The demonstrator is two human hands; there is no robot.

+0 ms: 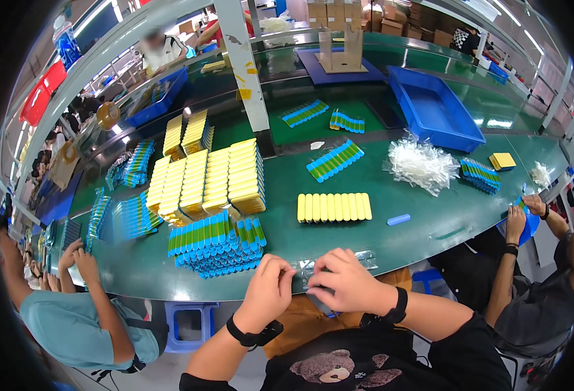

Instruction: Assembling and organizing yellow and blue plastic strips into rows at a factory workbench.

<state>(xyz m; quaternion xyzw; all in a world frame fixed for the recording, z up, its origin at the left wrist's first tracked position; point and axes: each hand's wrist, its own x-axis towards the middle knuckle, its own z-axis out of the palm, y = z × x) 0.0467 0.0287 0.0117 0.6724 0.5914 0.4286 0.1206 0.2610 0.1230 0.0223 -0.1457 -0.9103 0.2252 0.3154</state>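
Observation:
At the table's near edge my left hand (270, 291) is closed in a pinch, with its fingertips toward my right hand. My right hand (350, 281) is closed too, its fingers curled and thumb bent inward. What either one holds is too small or hidden to make out. A clear plastic film (367, 260) lies on the table edge behind my right hand. Just left of my left hand is a stack of blue-and-green scalloped strips (215, 244). Ahead of my hands a row of yellow rounded pieces (334, 208) lies on the green table (287, 241).
Tall yellow stacks (212, 179) stand left of centre, beside a white post (244, 72). A heap of clear plastic pieces (420, 164), a small blue piece (398, 220) and a blue tray (433, 107) are to the right. Co-workers sit at left (85, 326) and right (541, 306).

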